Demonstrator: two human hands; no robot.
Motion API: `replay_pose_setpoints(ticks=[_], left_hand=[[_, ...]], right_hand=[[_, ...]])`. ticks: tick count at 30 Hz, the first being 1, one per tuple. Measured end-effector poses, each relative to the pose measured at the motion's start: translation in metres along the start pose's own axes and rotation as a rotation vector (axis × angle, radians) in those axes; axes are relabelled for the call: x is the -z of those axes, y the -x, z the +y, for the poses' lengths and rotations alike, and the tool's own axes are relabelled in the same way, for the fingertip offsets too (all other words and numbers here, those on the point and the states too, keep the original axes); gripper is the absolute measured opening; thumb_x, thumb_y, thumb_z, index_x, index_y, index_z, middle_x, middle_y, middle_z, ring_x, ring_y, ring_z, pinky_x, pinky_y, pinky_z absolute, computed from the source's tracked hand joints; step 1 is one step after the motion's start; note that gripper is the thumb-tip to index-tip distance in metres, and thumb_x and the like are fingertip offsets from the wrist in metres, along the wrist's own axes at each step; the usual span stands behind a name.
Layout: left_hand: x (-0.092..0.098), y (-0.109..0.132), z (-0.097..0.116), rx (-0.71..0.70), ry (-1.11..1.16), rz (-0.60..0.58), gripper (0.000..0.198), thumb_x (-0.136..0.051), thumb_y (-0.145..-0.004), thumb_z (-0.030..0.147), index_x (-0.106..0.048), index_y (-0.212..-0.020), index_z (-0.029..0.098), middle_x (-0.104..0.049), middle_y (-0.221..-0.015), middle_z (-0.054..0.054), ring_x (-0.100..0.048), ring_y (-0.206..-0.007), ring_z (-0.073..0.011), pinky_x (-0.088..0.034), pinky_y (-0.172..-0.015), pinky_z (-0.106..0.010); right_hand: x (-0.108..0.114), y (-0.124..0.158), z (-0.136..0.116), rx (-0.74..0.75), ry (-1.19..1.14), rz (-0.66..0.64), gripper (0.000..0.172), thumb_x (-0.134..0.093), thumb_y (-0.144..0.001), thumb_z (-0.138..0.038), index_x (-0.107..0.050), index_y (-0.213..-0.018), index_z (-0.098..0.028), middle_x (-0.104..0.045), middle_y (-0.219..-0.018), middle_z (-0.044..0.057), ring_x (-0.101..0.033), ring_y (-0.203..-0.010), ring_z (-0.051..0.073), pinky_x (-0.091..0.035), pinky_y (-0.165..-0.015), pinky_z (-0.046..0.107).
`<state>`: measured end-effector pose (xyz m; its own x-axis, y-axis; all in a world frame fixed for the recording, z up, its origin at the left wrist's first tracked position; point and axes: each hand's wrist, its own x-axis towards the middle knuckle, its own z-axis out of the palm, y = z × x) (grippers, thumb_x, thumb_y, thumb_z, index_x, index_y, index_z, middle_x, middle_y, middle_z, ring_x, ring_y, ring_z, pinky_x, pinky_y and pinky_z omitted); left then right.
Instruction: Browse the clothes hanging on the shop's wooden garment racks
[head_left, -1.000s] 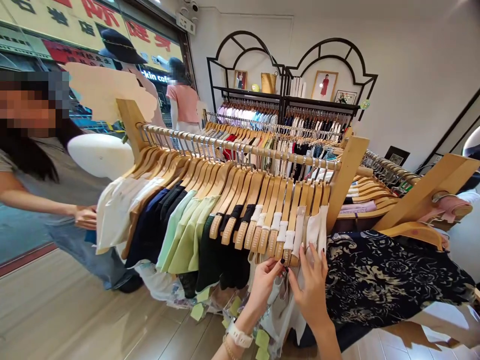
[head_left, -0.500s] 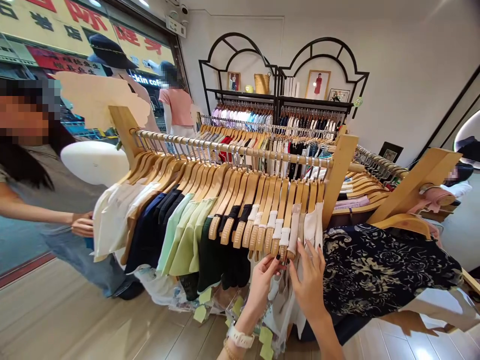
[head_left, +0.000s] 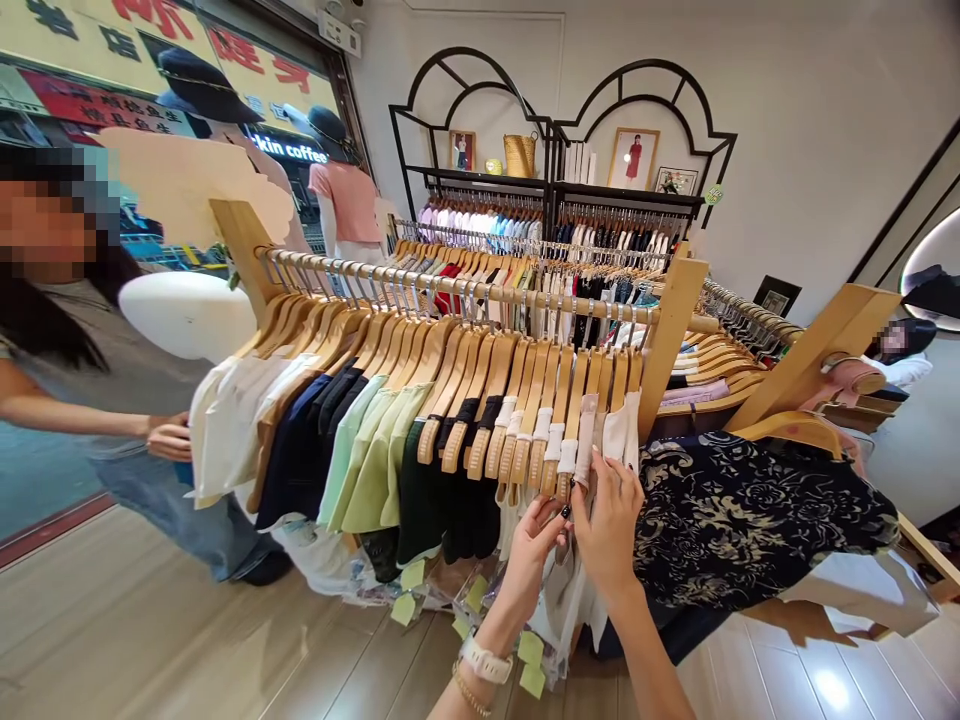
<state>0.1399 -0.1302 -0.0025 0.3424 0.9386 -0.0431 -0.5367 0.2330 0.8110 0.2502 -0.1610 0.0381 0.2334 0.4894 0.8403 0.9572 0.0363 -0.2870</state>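
Observation:
Several light wooden hangers [head_left: 454,350] with clothes hang on a wooden rail in front of me. My left hand [head_left: 536,540], with a white watch on its wrist, is closed in a pinch just below the hanger ends. What its fingertips hold is too small to make out. My right hand [head_left: 611,525] has its thumb and index finger on either side of the shoulder of a pale pink garment [head_left: 586,430]. Its other fingers rest against a white garment [head_left: 618,428] at the rail's right end. Black strap tops [head_left: 491,410] and pale green tops [head_left: 382,450] hang further left.
At left, a person's hand [head_left: 171,437] touches the cream clothes [head_left: 214,430]. A black patterned garment [head_left: 757,530] hangs to my right, beside a slanted wooden post [head_left: 817,355]. Plastic-wrapped pieces with green tags [head_left: 531,650] hang below. More racks and a black shelf [head_left: 480,180] stand behind.
The view has shifted slightly, so the rack sits a little higher. My right hand's fingers have drawn closer together at the pale pink garment. My left hand stays pinched below the hangers.

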Motion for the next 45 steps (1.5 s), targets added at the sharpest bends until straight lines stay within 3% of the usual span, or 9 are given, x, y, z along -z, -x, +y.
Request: replay_pose_setpoints(ticks=[6, 13, 22, 29, 37, 45], left_hand=[[0.007, 0.004, 0.003, 0.031, 0.007, -0.024, 0.062, -0.087, -0.071, 0.035, -0.065, -0.127, 0.020, -0.060, -0.139, -0.016, -0.063, -0.080, -0.0131, -0.050, -0.066, -0.025], [0.012, 0.011, 0.004, 0.052, 0.069, -0.015, 0.069, -0.084, -0.076, 0.033, -0.056, -0.138, 0.023, -0.053, -0.148, -0.017, -0.067, -0.088, -0.0157, -0.052, -0.073, -0.027], [-0.029, 0.009, 0.009, 0.045, 0.218, 0.097, 0.046, -0.088, -0.068, 0.032, -0.060, -0.104, 0.022, -0.071, -0.103, -0.005, -0.068, -0.097, -0.0168, -0.053, -0.082, -0.025], [-0.049, 0.001, 0.014, 0.035, 0.153, 0.114, 0.049, -0.088, -0.067, 0.046, -0.060, -0.096, 0.017, -0.070, -0.089, -0.004, -0.065, -0.078, -0.0143, -0.048, -0.067, -0.023], [-0.052, 0.002, 0.015, 0.006, 0.126, 0.145, 0.052, -0.090, -0.062, 0.044, -0.065, -0.100, 0.019, -0.071, -0.096, -0.003, -0.064, -0.077, -0.0123, -0.048, -0.064, -0.023], [-0.061, 0.001, 0.018, -0.007, 0.207, 0.131, 0.051, -0.088, -0.067, 0.038, -0.061, -0.106, 0.020, -0.068, -0.102, -0.003, -0.063, -0.077, -0.0126, -0.053, -0.066, -0.026]], right_hand=[[-0.006, 0.005, 0.002, 0.037, 0.060, -0.002, 0.049, -0.047, -0.101, -0.028, -0.049, -0.150, -0.024, -0.067, -0.122, 0.010, -0.049, -0.127, 0.029, -0.033, -0.113, 0.055], [-0.002, 0.023, 0.010, 0.109, 0.080, -0.038, 0.048, -0.047, -0.102, -0.028, -0.048, -0.150, -0.029, -0.056, -0.141, 0.009, -0.041, -0.140, 0.029, -0.029, -0.118, 0.056], [0.007, 0.030, 0.020, 0.200, -0.011, 0.007, 0.041, -0.052, -0.096, -0.020, -0.064, -0.134, -0.031, -0.053, -0.141, 0.007, -0.041, -0.139, 0.030, -0.033, -0.116, 0.057], [0.019, 0.012, 0.021, 0.116, -0.088, 0.008, 0.033, -0.049, -0.096, -0.019, -0.069, -0.122, -0.026, -0.054, -0.139, 0.008, -0.040, -0.139, 0.030, -0.035, -0.114, 0.056], [0.019, -0.024, 0.024, 0.088, -0.053, -0.076, 0.033, -0.049, -0.098, -0.020, -0.067, -0.124, -0.027, -0.049, -0.147, 0.007, -0.030, -0.144, 0.033, -0.028, -0.118, 0.060], [0.017, -0.037, 0.028, 0.034, -0.184, -0.139, 0.030, -0.045, -0.099, -0.021, -0.068, -0.117, -0.029, -0.048, -0.147, 0.004, -0.028, -0.145, 0.030, -0.030, -0.116, 0.058]])
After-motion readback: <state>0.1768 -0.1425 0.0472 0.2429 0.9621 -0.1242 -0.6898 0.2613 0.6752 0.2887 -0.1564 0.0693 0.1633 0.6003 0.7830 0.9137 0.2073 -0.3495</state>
